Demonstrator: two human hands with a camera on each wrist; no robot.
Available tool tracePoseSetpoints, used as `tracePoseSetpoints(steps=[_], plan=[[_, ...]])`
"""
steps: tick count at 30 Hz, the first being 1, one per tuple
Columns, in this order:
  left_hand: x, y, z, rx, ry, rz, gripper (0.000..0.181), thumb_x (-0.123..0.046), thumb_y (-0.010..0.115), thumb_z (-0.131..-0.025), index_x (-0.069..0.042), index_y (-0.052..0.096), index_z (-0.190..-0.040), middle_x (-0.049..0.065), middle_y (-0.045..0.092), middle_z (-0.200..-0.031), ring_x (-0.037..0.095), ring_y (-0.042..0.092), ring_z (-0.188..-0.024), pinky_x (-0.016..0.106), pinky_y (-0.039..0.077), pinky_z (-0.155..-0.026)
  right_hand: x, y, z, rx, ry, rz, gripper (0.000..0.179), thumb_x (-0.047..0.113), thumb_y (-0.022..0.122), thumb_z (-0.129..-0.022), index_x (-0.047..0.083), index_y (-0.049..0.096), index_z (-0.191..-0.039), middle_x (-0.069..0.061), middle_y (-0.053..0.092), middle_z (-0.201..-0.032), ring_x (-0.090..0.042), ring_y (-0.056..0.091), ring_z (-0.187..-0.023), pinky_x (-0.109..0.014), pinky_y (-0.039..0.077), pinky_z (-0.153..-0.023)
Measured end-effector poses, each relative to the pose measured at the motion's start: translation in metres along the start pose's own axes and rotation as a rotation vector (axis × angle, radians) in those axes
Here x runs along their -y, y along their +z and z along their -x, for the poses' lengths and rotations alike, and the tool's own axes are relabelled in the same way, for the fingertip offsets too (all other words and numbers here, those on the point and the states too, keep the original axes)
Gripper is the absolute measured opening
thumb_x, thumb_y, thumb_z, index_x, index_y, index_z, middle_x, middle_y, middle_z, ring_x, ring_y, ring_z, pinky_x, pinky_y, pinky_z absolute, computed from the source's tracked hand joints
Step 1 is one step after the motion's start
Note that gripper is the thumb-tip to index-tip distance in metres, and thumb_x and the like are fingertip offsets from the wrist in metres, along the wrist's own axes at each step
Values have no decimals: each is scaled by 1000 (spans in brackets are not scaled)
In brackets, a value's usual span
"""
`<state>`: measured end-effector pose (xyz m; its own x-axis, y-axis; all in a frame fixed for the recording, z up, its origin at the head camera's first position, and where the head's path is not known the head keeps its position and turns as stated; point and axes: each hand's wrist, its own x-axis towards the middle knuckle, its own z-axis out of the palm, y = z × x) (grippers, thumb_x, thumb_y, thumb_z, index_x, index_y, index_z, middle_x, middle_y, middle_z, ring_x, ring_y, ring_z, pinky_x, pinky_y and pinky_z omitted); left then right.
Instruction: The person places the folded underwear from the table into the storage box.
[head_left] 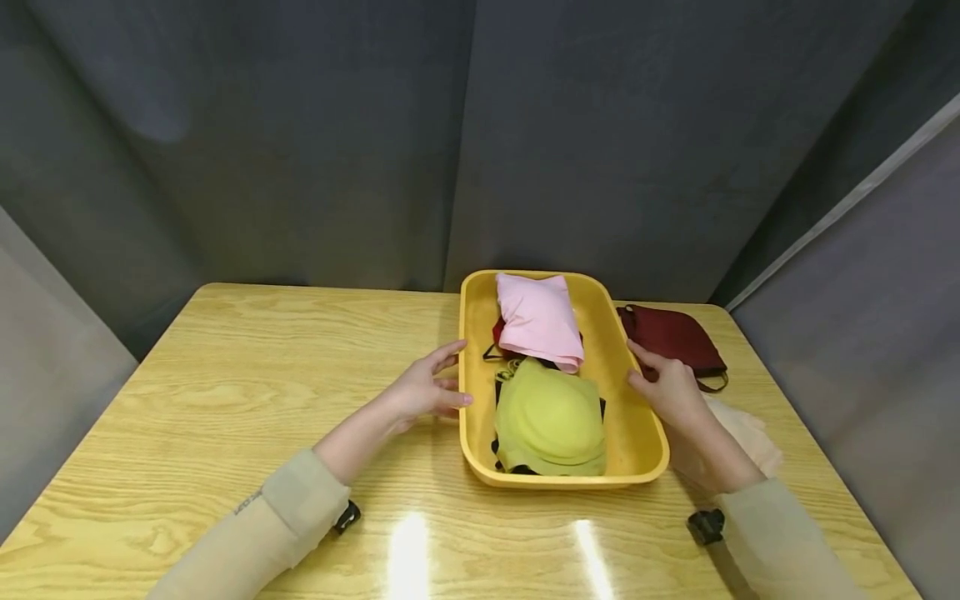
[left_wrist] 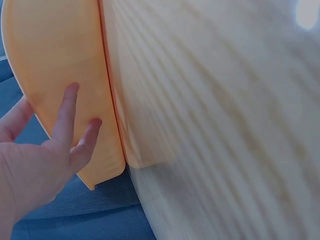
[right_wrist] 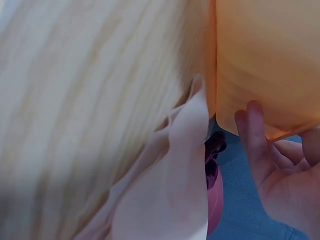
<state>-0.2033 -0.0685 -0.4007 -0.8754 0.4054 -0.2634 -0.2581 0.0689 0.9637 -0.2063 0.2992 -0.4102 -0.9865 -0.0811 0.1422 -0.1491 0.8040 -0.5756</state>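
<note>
A yellow plastic basin (head_left: 473,454) stands on the wooden table between both hands. My left hand (head_left: 429,387) touches its left side with fingers spread; in the left wrist view the fingertips (left_wrist: 71,90) lie against the outer wall. At the opposite side, my right hand (head_left: 671,392) has its fingers along the outer wall and rim. Inside the basin, a folded yellow-green bra (head_left: 551,417) with moulded cups lies at the near end, over something black. A folded pink cloth garment (head_left: 536,317) lies at the far end, partly covering a red piece.
Right of the basin lies a folded maroon bra (head_left: 671,337) with a strap trailing off it. A pale peach cloth garment (head_left: 750,433) lies partly hidden under the right forearm. Dark grey curtains (head_left: 600,142) hang behind the table (head_left: 300,350).
</note>
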Motion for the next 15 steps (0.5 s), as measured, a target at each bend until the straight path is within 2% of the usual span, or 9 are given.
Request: tracePoseSetpoints(steps=[4,8,10,15], plan=[[2,1,-1,-1,-2,14,88,14,65,-80,-26,27,-149,15,20,-154,40,45,-126,44,56,-79,1,-4,1,35,-5,-16,52,18,58,-94,5,43,-141,-27,62,-116,-31,65,-90,-34,56,-70],[3,1,-2,-1,-4,20,87,14,64,-80,-26,27,-148,15,22,-154,40,45,-126,45,55,-81,-1,-7,1,49,-21,-12,54,23,59,-94,6,41,-142,-24,62,-115,-35,64,-97,-42,56,-76],[3,1,-2,-5,-7,23,87,14,64,-80,-27,28,-148,15,23,-153,40,46,-125,46,55,-81,-2,-8,1,48,-40,-4,56,25,59,-94,6,40,-143,-24,62,-115,-36,64,-97,-42,56,-76],[2,1,-2,-14,-12,25,87,14,65,-80,-27,29,-148,14,25,-153,39,48,-124,45,55,-80,-1,-15,3,62,-70,-16,60,29,60,-93,9,37,-145,-22,61,-118,-33,65,-95,-34,57,-73]])
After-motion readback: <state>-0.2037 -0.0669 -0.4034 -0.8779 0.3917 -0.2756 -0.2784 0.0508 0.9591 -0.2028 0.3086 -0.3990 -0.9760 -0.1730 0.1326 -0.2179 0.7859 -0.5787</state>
